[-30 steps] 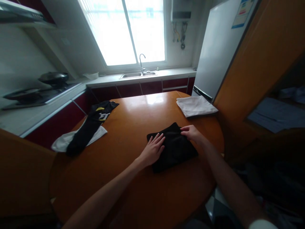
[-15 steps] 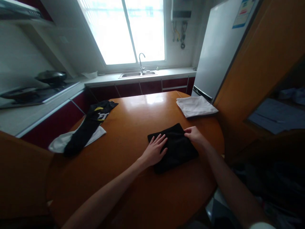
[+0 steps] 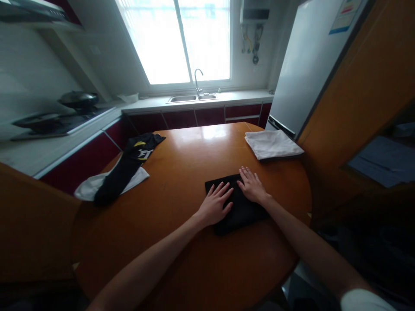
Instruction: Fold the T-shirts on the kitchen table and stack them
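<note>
A black folded cloth [image 3: 241, 214], probably a garment, lies flat on the wooden table [image 3: 181, 172] in front of me. Spread over its left part is my left hand [image 3: 214, 205], palm down with the fingers apart. My right hand [image 3: 252, 185] rests flat on its upper right part, fingers stretched out toward the far edge. Neither hand grips anything. Both palms hide parts of the cloth.
Folded white cloth [image 3: 274, 144] lies at the table's far right, with something dark under it. Black clothing with yellow and white print [image 3: 125, 168] lies over white cloth [image 3: 86, 188] at the left. Beyond are a sink [image 3: 191, 98], a stove with pans [image 3: 78, 100] and a fridge [image 3: 301, 69].
My right hand has let go of the cloth's upper right edge and now lies flat on top, farther left. That corner has come down. My left hand stays on the cloth.
</note>
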Demonstrator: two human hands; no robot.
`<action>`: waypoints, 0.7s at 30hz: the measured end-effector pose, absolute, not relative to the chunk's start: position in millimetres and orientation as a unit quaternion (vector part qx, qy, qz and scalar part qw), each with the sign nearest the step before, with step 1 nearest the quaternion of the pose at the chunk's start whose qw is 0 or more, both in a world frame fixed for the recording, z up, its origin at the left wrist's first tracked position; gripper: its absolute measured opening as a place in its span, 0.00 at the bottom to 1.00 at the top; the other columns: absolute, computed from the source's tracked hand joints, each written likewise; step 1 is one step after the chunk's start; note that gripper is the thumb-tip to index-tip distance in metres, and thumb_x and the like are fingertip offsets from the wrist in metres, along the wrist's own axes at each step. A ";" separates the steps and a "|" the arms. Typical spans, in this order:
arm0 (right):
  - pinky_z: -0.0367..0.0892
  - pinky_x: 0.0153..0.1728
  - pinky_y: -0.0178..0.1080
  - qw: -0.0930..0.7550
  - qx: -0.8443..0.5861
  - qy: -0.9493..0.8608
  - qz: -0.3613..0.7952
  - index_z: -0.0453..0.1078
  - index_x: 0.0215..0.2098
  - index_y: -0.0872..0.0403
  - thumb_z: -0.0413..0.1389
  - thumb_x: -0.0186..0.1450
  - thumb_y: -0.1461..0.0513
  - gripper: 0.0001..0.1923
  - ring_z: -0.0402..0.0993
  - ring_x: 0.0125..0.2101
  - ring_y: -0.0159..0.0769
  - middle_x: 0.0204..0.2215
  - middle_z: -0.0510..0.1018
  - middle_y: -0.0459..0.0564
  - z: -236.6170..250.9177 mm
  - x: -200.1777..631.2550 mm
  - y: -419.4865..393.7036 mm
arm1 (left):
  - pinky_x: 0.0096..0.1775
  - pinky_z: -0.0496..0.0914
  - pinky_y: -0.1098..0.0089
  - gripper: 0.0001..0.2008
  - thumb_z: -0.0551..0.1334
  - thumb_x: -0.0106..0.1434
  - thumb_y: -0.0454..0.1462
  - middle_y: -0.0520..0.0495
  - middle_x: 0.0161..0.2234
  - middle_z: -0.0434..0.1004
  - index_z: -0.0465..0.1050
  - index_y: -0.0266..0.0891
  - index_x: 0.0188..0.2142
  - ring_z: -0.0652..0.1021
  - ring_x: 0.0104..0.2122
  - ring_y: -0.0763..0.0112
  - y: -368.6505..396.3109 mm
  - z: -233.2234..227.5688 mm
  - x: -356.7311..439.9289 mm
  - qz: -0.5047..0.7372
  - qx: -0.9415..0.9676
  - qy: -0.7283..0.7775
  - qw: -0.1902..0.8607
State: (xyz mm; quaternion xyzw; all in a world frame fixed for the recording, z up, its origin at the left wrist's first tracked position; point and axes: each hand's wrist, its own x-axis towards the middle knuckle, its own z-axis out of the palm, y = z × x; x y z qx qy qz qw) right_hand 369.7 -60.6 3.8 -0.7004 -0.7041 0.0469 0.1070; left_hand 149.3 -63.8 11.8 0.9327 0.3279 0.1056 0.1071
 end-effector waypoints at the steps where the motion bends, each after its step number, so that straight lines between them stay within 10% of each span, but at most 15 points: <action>1: 0.42 0.69 0.54 0.107 -0.702 -0.702 0.052 0.47 0.73 0.58 0.39 0.75 0.52 0.33 0.37 0.72 0.43 0.73 0.45 0.52 -0.4 373.1 -58.9 | 0.68 0.46 0.46 0.29 0.53 0.72 0.48 0.46 0.72 0.49 0.55 0.47 0.70 0.49 0.71 0.56 -62.8 10.7 149.5 0.106 0.931 0.328 0.117; 10: 0.43 0.69 0.54 0.118 -0.697 -0.706 0.053 0.47 0.73 0.57 0.38 0.75 0.51 0.33 0.37 0.72 0.43 0.73 0.46 0.52 -3.9 375.6 -60.2 | 0.69 0.47 0.47 0.29 0.57 0.71 0.48 0.44 0.69 0.58 0.58 0.45 0.68 0.52 0.71 0.57 -87.0 34.7 125.1 0.141 0.942 0.233 0.198; 21: 0.43 0.69 0.53 0.135 -0.695 -0.703 0.066 0.49 0.73 0.56 0.39 0.75 0.51 0.33 0.39 0.72 0.42 0.73 0.48 0.52 -7.9 378.8 -57.5 | 0.68 0.46 0.44 0.39 0.50 0.66 0.25 0.44 0.71 0.54 0.39 0.41 0.73 0.43 0.72 0.57 -140.8 30.2 103.0 0.090 0.977 0.192 0.031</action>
